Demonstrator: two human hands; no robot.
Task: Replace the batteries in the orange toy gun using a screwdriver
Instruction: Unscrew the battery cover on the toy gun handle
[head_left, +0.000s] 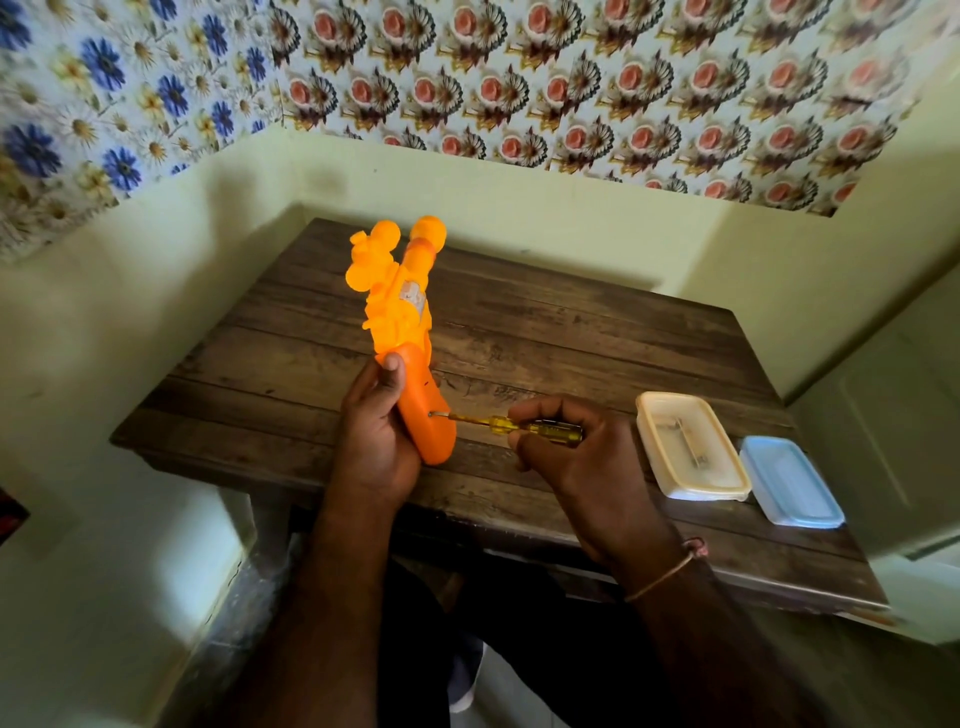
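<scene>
Pale yellow-green walls (519, 197) close in on three sides of a small corner, their upper part papered in two floral prints: blue and white daisies on the left (104, 93), pink roses ringed in dark fronds across the back and right (623, 78). A rectangular wooden table (571, 332) fills the corner, its dark brown top built of long planks with heavy grain and worn, lighter patches.

A person leans over the near edge of the table, both forearms reaching in from below. The left hand (376, 441) grips the handle of the orange toy gun (405, 332), thumb pressed up along its side, holding the toy upright above the table with the barrel pointing away toward the back wall. The gun is glossy moulded plastic, lumpy and rounded at the top, smooth and curved at the grip, with a small pale sticker on its side.

The right hand (576, 447), a thin thread bracelet (670, 571) at its wrist, clenches the screwdriver (519, 423) by its translucent yellow handle. The thin metal shaft lies roughly level and its tip meets the lower side of the gun's grip.

At the right of the table sit two shallow rounded-rectangle plastic containers just beside each other: a cream one (691, 447) with small metallic items inside, too blurred to name, and a pale blue one (789, 480).
</scene>
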